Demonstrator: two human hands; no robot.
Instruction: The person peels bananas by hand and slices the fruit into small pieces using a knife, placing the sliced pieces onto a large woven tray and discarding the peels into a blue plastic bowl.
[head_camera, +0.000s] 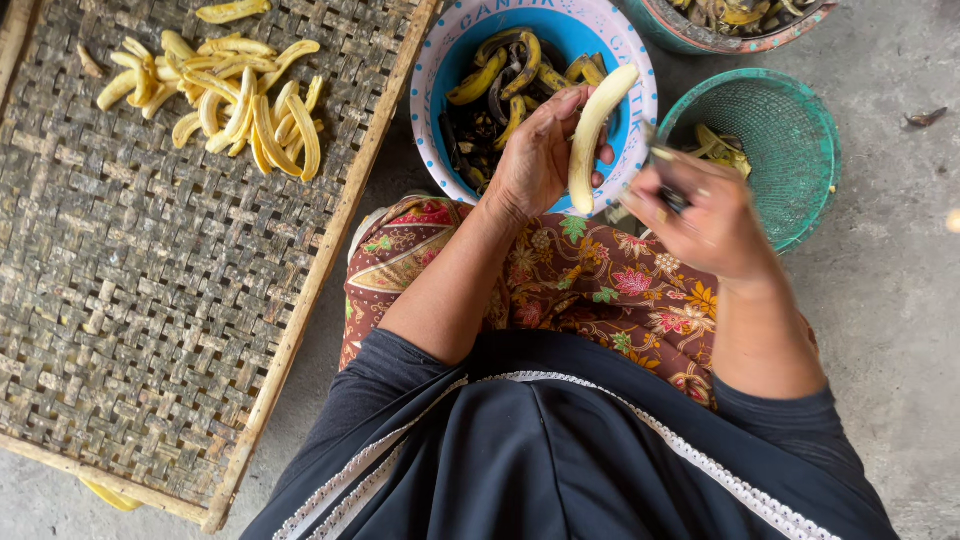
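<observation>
Two bare hands work over a lap draped in floral cloth (600, 280). The left hand (535, 150) has its fingers wrapped around a peeled banana (592, 130) – pale, held nearly upright, tip over the rim of the blue bowl (440, 60). The right hand (705, 215) is blurred; fingers curled shut on a small dark tool (668, 190), prob. a knife, just beside the banana's lower end. The bowl holds blackened peels (505, 90). A green mesh basket (790, 130) w/ a few scraps sits right of it, on the concrete floor (900, 300). To the left, a woven bamboo tray (150, 300) carries a heap of peeled banana slices (230, 105) near its far edge.
</observation>
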